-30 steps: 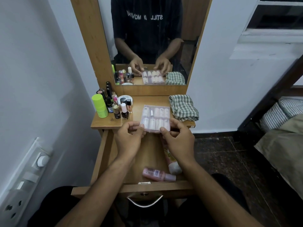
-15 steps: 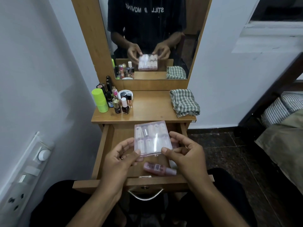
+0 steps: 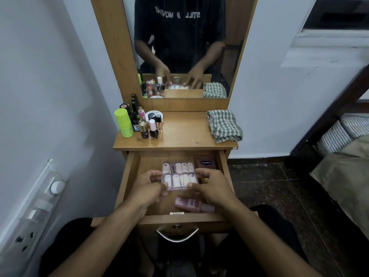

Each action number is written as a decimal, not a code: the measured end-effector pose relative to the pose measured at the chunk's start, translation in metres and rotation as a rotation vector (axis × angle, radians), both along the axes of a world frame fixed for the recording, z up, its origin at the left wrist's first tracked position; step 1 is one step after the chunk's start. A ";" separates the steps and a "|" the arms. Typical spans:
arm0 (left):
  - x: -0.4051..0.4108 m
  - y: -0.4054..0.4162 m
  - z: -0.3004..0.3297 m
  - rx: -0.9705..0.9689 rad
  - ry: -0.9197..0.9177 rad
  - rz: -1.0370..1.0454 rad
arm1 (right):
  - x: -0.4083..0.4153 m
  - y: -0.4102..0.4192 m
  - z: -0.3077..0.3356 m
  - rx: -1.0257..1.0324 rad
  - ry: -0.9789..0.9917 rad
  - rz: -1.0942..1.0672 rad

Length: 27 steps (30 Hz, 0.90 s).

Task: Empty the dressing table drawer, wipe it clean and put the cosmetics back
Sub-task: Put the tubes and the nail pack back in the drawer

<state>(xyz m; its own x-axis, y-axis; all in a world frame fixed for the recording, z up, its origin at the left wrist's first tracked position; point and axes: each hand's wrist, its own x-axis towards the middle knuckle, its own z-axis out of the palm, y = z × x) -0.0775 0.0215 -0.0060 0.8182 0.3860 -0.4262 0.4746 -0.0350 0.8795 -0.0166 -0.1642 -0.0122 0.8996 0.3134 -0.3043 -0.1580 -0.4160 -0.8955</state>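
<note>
The wooden drawer (image 3: 130, 172) stands pulled out under the dressing table top (image 3: 183, 134). Both my hands hold a clear plastic case of small bottles (image 3: 178, 174) low inside the drawer: my left hand (image 3: 148, 187) grips its left edge, my right hand (image 3: 211, 186) its right edge. A brown Vaseline tube (image 3: 205, 162) lies at the drawer's back right. A pink bottle (image 3: 192, 204) lies on its side near the front. On the top's left stand several cosmetics, among them a lime green bottle (image 3: 123, 121) and nail polish (image 3: 153, 129).
A folded green checked cloth (image 3: 224, 125) lies on the table top's right side. A mirror (image 3: 185, 47) rises behind. A wall with a switch panel (image 3: 38, 202) is close on the left. A bed (image 3: 343, 152) stands to the right over dark floor.
Both hands lifted the clear case off the table top, brought it toward me, then lowered it into the drawer.
</note>
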 end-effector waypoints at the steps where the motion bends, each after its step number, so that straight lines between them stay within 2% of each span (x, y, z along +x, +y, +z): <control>1: 0.006 0.001 -0.003 0.012 0.025 -0.011 | 0.004 0.002 -0.003 -0.040 -0.020 0.016; 11: 0.048 -0.003 -0.022 0.156 0.051 -0.044 | 0.028 0.014 -0.021 -0.426 -0.324 0.150; 17: 0.049 -0.001 -0.036 0.266 0.048 -0.035 | 0.024 0.021 -0.034 -0.616 -0.406 0.225; 23: 0.047 -0.003 -0.036 0.418 0.013 -0.139 | 0.019 0.022 -0.036 -0.663 -0.395 0.278; 27: 0.048 -0.001 -0.038 0.532 0.008 -0.197 | 0.010 0.020 -0.027 -0.639 -0.519 0.319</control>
